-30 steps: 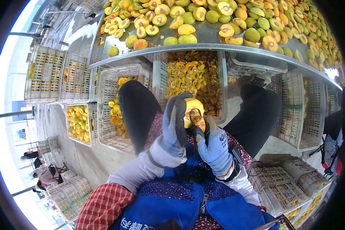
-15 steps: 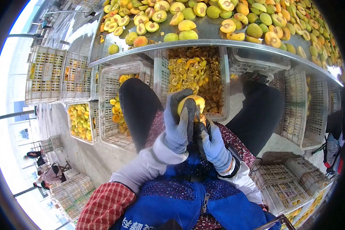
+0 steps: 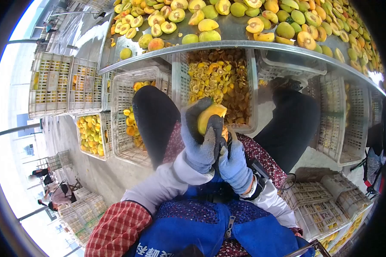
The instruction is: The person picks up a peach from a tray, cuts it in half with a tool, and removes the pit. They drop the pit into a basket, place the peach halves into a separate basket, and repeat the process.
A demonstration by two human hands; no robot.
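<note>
My left hand (image 3: 200, 139), in a grey-blue glove with dark fingers, is wrapped round a yellow peach (image 3: 211, 116). The fruit sits in front of my body, above a crate (image 3: 253, 96) of peels and scraps. Right beside it, my right hand (image 3: 235, 165), in a similar glove, is closed with its thumb up against the left fingers. An orange bit of fruit (image 3: 225, 132) shows between the two hands. Whatever the right fingers grip is mostly hidden by them.
A metal table (image 3: 128, 60) ahead carries many halved and whole peaches (image 3: 285, 30). Crates of yellow fruit (image 3: 90, 136) stand to my left. Stacked crates (image 3: 317, 210) are at my right, and more crates (image 3: 51, 83) line the far left. People (image 3: 60, 192) sit in the distance at left.
The peach has tilted and turned within my left hand. My right hand has rolled and shifted slightly; the thin dark edge seen earlier beside the fruit is now hidden.
</note>
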